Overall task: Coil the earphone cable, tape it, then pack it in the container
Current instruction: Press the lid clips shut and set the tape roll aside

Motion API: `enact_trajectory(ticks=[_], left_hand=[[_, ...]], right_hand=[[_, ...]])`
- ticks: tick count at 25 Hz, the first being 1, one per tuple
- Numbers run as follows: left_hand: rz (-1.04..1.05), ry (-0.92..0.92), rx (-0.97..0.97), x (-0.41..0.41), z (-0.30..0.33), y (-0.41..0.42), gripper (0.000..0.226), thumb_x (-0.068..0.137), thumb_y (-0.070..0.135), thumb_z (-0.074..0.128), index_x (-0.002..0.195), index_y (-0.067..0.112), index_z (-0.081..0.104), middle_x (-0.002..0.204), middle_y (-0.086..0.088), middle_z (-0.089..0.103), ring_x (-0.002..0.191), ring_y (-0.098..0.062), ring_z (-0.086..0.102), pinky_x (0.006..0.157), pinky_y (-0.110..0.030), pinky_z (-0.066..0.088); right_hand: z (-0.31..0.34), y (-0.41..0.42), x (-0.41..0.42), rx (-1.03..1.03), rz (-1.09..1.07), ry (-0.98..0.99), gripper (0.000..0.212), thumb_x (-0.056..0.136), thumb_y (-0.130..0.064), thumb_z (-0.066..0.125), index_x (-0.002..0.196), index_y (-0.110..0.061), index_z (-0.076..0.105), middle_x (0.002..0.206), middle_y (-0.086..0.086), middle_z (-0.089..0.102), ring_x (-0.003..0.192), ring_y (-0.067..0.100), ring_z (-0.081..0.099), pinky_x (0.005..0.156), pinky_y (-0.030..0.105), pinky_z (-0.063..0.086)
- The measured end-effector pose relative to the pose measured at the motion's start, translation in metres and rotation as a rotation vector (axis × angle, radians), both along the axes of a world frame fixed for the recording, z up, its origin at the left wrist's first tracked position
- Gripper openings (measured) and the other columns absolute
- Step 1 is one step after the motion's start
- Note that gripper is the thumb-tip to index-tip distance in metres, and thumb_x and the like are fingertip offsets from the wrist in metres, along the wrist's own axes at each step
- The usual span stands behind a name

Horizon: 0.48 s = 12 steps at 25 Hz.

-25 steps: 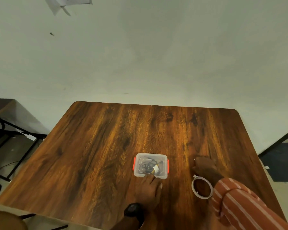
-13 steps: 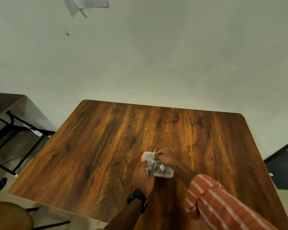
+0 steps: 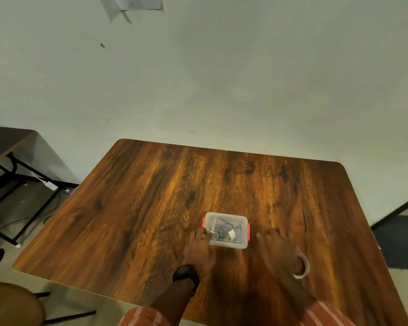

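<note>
Hiding tape roll [image 3: 303, 267] partly: blurred right hand [image 3: 277, 249].

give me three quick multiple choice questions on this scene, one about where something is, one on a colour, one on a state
1. Where does the white roll of tape lie?
A. inside the container
B. on the wooden table, partly under the right hand
C. on the floor

2. What colour are the side clips of the small clear plastic container?
A. orange-red
B. blue
C. green

3. What is the state of the container?
A. lid lying beside it
B. tipped on its side
C. lid on, with the coiled dark earphone cable inside

Answers:
1. B, the roll shows at the right wrist, on the table.
2. A, an orange-red clip sits on each short side.
3. C, the cable shows through the clear lid, while the left hand touches the container's near left corner.
</note>
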<state>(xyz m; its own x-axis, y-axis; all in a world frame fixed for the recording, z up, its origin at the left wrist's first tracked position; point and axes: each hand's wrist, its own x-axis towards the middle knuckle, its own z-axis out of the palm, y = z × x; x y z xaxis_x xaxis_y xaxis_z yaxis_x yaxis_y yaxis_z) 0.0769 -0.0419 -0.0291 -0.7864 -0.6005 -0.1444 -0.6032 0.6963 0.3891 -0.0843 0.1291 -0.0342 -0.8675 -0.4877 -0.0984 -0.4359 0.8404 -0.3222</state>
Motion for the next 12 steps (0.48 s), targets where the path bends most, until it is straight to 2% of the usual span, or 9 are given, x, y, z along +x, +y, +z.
enact_trajectory(ticks=[2,4,6,9,12], left_hand=[[0.059,0.063,-0.022,-0.001,-0.001,-0.004,0.045,0.088,0.037,0.05,0.132,0.028,0.051,0.135,0.002,0.047,0.119,-0.017,0.044,0.097,-0.034,0.046],[0.134,0.084,0.003,-0.004,0.003,-0.01,0.044,0.088,0.041,0.052,0.13,0.03,0.051,0.132,0.002,0.048,0.116,-0.017,0.049,0.095,-0.036,0.047],[0.241,0.098,0.102,-0.009,0.003,-0.016,0.044,0.087,0.035,0.054,0.131,0.03,0.05,0.131,0.002,0.051,0.115,-0.02,0.052,0.095,-0.04,0.047],[0.286,0.167,0.203,-0.012,-0.005,-0.024,0.036,0.086,0.037,0.055,0.121,0.033,0.055,0.119,0.004,0.062,0.105,-0.017,0.058,0.091,-0.042,0.05],[0.352,0.196,0.346,-0.013,-0.001,-0.026,0.006,0.089,0.026,0.059,0.09,0.021,0.063,0.083,0.003,0.065,0.073,-0.012,0.058,0.072,-0.037,0.052]], right_hand=[[-0.011,0.05,0.012,0.277,-0.117,-0.008,0.051,0.089,-0.054,0.046,0.134,-0.031,0.049,0.144,-0.002,0.048,0.132,0.023,0.041,0.102,0.043,0.037],[-0.026,0.084,0.023,0.253,-0.076,-0.013,0.057,0.087,-0.049,0.052,0.141,-0.032,0.045,0.15,-0.005,0.041,0.136,0.024,0.036,0.1,0.044,0.039],[-0.035,0.097,0.024,0.193,0.029,-0.036,0.056,0.091,-0.031,0.054,0.146,-0.028,0.042,0.155,-0.004,0.038,0.141,0.027,0.034,0.104,0.046,0.041],[-0.026,0.084,0.018,0.042,0.084,0.001,0.056,0.086,-0.008,0.063,0.139,-0.02,0.052,0.146,0.005,0.053,0.134,0.033,0.047,0.107,0.052,0.042],[0.002,0.042,0.021,-0.043,0.191,0.151,0.052,0.082,-0.019,0.072,0.132,-0.023,0.06,0.139,0.002,0.059,0.125,0.033,0.056,0.095,0.054,0.05]])
